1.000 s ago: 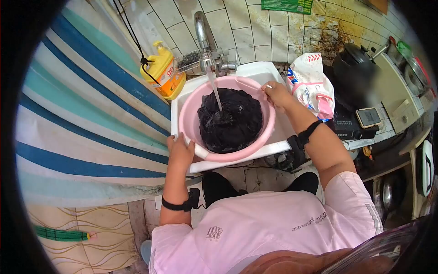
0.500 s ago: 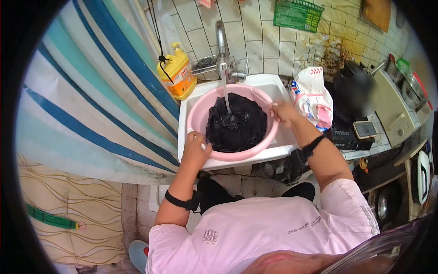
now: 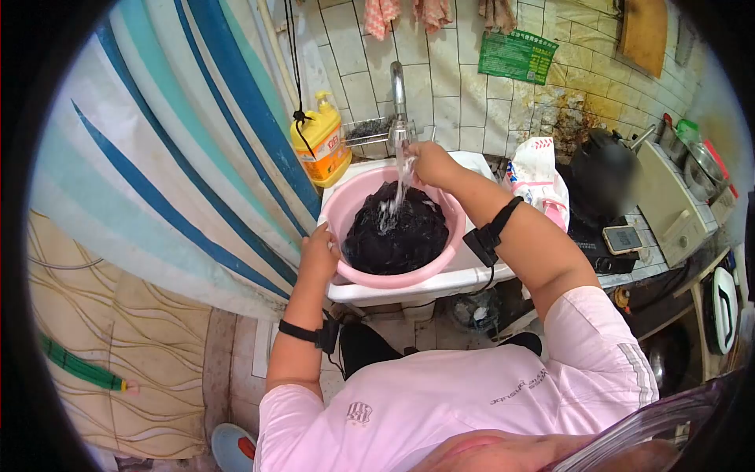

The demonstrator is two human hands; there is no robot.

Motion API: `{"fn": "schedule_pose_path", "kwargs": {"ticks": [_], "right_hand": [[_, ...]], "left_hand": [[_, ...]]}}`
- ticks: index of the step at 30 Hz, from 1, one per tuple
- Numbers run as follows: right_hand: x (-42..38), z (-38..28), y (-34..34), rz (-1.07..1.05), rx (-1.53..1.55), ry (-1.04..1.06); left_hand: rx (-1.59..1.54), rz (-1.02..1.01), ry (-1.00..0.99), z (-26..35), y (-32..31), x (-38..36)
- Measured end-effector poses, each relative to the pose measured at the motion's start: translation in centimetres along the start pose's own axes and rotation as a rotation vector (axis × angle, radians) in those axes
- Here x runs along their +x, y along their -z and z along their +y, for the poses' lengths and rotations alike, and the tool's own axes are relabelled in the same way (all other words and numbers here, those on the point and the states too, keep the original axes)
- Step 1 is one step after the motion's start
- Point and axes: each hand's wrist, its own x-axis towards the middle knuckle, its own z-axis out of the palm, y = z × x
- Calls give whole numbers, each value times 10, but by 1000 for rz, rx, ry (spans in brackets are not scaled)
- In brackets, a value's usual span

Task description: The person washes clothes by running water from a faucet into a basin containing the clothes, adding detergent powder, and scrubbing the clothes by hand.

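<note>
A pink basin [image 3: 362, 273] sits in the white sink [image 3: 480, 271], with a wet black cloth [image 3: 397, 236] inside it. Water pours from the faucet [image 3: 399, 90] onto the cloth in a splashing stream. My left hand [image 3: 318, 252] is closed on the basin's left rim, its fingertips partly hidden. Up at the faucet outlet, my right hand [image 3: 429, 165] has its fingers bent round the faucet's lower end beside the stream; the exact grip there is hard to make out.
A yellow detergent bottle [image 3: 322, 141] stands left of the faucet by the striped curtain [image 3: 181, 157]. To the right are a white bag [image 3: 539, 177], a black pan [image 3: 602, 169] and a phone-like device [image 3: 623, 239]. Cloths [image 3: 431, 12] hang above.
My right hand has left the basin's right rim and moved up to the faucet. The water stream now spreads and splashes more. My left hand remains at the basin's left rim.
</note>
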Motion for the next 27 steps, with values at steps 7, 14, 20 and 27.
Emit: {"fn": "schedule_pose_path", "kwargs": {"ticks": [7,14,20,27], "right_hand": [[6,66,-47,-202,223,136],[16,73,-8,-471,-262,-254],[51,111,21,-214,-22,-359],[115,144,26,-195,171,-462]], "left_hand": [[-87,64,-79,-3,-14,-28],[-50,15,-37,12,-5,-33],[-37,-6,-11,6,-9,-29],[12,-109,67,7,-7,-20]]}}
